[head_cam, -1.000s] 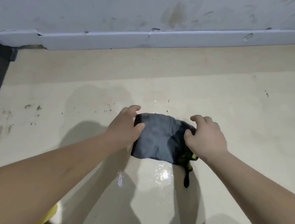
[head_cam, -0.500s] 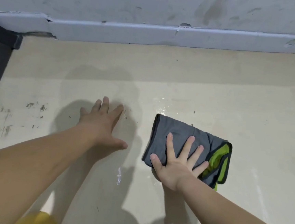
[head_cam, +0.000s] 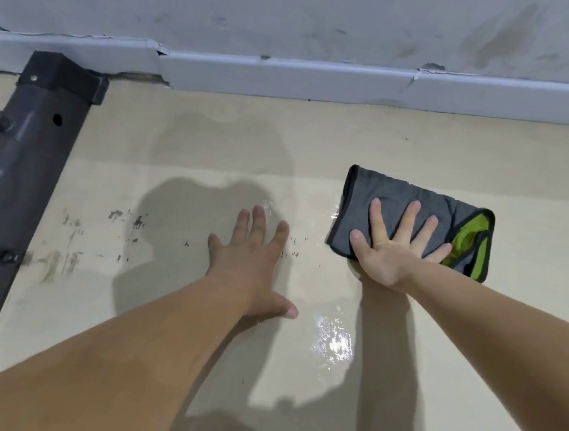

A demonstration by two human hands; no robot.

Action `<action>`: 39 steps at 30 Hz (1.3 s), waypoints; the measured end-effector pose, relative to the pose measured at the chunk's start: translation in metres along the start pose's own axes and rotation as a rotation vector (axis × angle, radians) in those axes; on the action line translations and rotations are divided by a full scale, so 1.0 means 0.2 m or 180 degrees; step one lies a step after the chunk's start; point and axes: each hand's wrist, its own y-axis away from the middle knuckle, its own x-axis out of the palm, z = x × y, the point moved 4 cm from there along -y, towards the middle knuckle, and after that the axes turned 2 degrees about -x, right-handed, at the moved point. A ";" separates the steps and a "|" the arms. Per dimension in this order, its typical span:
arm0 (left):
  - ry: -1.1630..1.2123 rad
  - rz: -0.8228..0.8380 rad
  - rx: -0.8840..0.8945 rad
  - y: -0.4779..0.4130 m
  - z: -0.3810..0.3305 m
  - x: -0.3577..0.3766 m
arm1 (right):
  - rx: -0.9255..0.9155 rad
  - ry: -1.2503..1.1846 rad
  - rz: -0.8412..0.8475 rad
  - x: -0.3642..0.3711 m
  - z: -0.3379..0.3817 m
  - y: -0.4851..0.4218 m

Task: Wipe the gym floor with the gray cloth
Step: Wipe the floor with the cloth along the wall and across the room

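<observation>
A folded gray cloth (head_cam: 363,205) with a green inner side lies flat on the beige gym floor (head_cam: 399,380), right of centre. My right hand (head_cam: 394,245) presses down on it with fingers spread and straight. My left hand (head_cam: 255,261) rests flat on the bare floor to the cloth's left, fingers straight, holding nothing. A wet, shiny patch (head_cam: 332,340) glistens between my two forearms.
A dark metal equipment frame (head_cam: 22,165) with bolts runs along the left edge. A scuffed white baseboard (head_cam: 322,81) and wall close off the far side. Black scuff marks (head_cam: 131,222) dot the floor left of my left hand.
Both hands gripped the cloth a second ago. My left hand let go and moved to the bare floor; my right hand flattened on the cloth and slid it to the right.
</observation>
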 end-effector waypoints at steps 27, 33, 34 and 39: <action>0.0058 0.0129 -0.0540 -0.01 0.33 -0.09 | -0.1027 0.1127 0.0825 0.29 0.30 0.27; 0.0065 0.0256 -0.0484 -0.07 0.34 -0.07 | -0.0988 0.0730 0.0539 0.02 0.55 -0.08; 0.0077 0.0277 -0.0479 -0.08 0.34 -0.07 | -0.0979 0.0639 0.0471 -0.03 0.57 -0.14; 0.0154 0.0385 -0.0445 -0.09 0.35 -0.07 | -0.0519 0.0092 -0.0152 -0.25 0.39 -0.32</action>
